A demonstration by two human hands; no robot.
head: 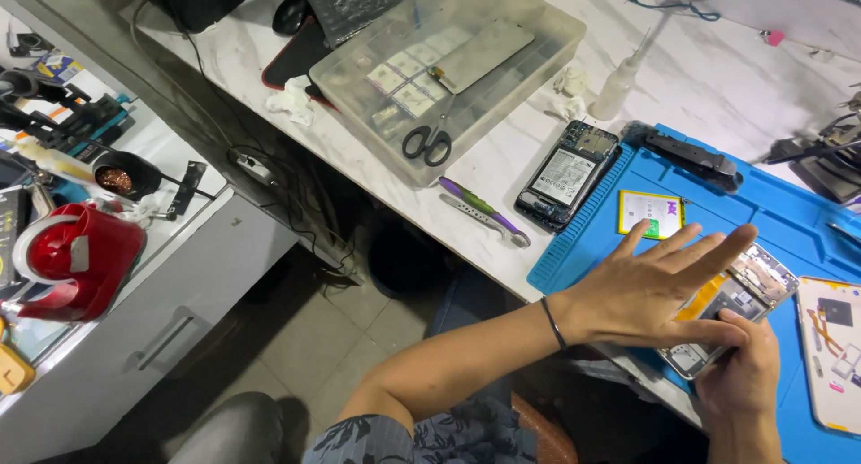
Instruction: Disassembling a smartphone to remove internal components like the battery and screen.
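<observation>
Left hand [659,289] flat, fingers spread and open, palm down over the opened phone [744,294] on the blue mat [583,249], grips nothing. Right hand [740,370] closed on the phone's near edge, thumb pressing on its open back. Phone lies tilted across the mat's front part, insides up; most of it hidden under the left hand. Looks like a steady-and-press step on the phone's insides; next move would call for the left hand lifting clear so the part shows, held firm by the right. Outward: yellow-green battery [652,215] just beyond the fingertips, second open phone [567,175] on the table [502,159] by the mat's edge, purple tool [484,211] beside it, scissors [428,143] on the clear box [538,43], white back cover [830,352] at right.
</observation>
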